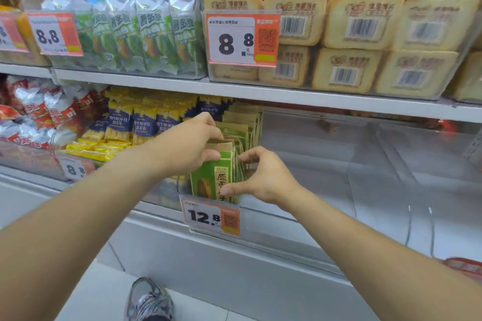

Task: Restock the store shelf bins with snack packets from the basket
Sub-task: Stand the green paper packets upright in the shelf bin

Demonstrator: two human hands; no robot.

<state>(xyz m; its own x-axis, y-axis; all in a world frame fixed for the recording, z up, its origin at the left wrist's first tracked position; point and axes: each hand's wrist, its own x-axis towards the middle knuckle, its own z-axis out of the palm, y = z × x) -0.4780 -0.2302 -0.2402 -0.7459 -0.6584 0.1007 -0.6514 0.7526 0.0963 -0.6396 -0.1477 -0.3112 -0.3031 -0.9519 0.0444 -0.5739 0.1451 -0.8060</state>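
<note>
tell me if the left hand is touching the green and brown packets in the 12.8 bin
Touching. The head view shows the left hand with its fingers closed over the top edge of the front green and brown packets.

Both hands point(191, 144) point(263, 177) on green-and-brown packets point(212, 177) in a clear bin point(313, 164).

Green-and-tan paper snack packets point(212, 180) stand upright in a tight row, printed faces forward, inside a clear plastic shelf bin point(300, 164), packed against its left wall at the lower shelf's front edge
</note>
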